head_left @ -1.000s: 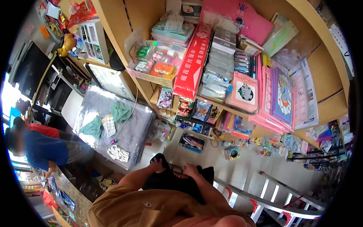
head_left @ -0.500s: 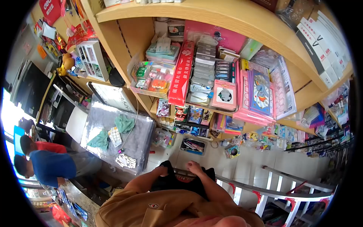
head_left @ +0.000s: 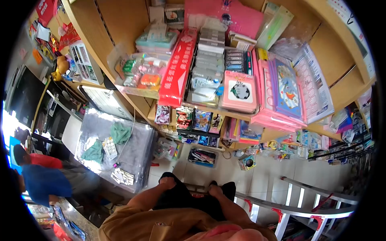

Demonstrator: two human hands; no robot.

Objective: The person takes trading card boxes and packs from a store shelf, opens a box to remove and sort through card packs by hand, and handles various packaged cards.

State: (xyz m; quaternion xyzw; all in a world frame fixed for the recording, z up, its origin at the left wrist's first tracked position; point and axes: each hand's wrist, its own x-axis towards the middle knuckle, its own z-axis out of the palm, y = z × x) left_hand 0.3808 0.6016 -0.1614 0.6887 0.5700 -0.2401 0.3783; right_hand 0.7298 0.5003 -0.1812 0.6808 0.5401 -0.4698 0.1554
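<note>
My left hand (head_left: 167, 183) rests on the dark cloth over my left knee, its fingers too small and dim to make out. On the other side, my right hand (head_left: 215, 189) lies by my right knee, with a small dark shape at its fingertips that I cannot make out. Ahead of both hands, a clear bin of pens (head_left: 202, 157) stands on the tiled floor. Above it are shelves with a red printed box (head_left: 179, 68), a pink box with a football picture (head_left: 240, 92) and a clear box of small colourful items (head_left: 141, 76).
A plastic-covered table (head_left: 138, 154) with green cloths (head_left: 120, 133) is at the left. Two people, one in a blue shirt (head_left: 46, 184), are by a counter at far left. An aluminium ladder (head_left: 299, 209) lies at the lower right.
The view has shifted and drawn nearer to the shelves since half a second ago. My right hand has moved lower, towards my knee. The people at the left have shifted slightly.
</note>
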